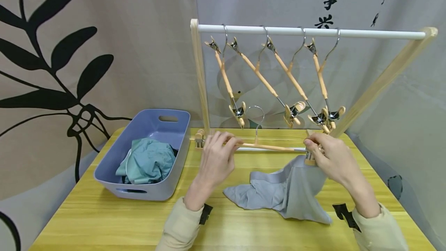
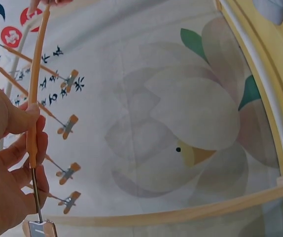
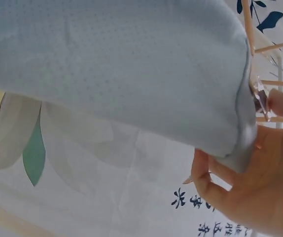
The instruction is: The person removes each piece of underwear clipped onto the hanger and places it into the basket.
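Observation:
A wooden clip hanger lies level above the table, its metal hook pointing up. My left hand grips its bar near the left end; in the left wrist view, thumb and fingers pinch the wood. At the right end, my right hand pinches the clip. From that clip hangs a grey-blue garment, its lower part draped on the table; its exact kind is unclear. In the right wrist view, the garment's edge lies by the thumb and fingers. The left clip holds nothing.
Several clip hangers hang from the white rail of a wooden-sided rack behind my hands. To the left, a blue basin holds a crumpled teal cloth and something dark. All stands on a wooden table.

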The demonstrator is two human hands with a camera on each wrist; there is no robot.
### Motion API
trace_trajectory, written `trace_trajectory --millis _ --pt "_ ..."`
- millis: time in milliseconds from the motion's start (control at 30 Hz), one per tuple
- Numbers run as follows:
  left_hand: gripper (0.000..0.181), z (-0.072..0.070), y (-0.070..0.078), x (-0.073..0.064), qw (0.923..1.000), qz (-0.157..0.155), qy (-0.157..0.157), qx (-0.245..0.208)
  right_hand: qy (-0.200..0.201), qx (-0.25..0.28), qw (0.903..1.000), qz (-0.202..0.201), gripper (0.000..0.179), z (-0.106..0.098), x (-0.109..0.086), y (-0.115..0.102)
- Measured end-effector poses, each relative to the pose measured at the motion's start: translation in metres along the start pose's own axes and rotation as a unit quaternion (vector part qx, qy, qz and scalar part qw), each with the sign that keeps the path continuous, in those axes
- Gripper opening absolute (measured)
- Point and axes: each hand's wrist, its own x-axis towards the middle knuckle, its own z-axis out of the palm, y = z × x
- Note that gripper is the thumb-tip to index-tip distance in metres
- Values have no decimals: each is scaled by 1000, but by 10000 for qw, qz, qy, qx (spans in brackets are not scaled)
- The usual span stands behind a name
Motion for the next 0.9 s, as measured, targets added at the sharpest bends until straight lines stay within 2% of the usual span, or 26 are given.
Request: trace_trajectory --millis 133,333,500,900 --pt "15 -1 -1 0 10000 -28 2 -57 -89 507 9986 84 17 0 0 4" --pt "15 0 -2 -1 9998 -64 28 -198 -287 1298 9892 614 11 -1 -1 4" --pt "15 0 -2 -1 9997 -100 15 -240 -236 1439 9864 756 9 0 -1 4" --pt "15 -2 -2 -1 9994 -207 -66 -254 -39 1451 9864 765 8 2 -2 2"
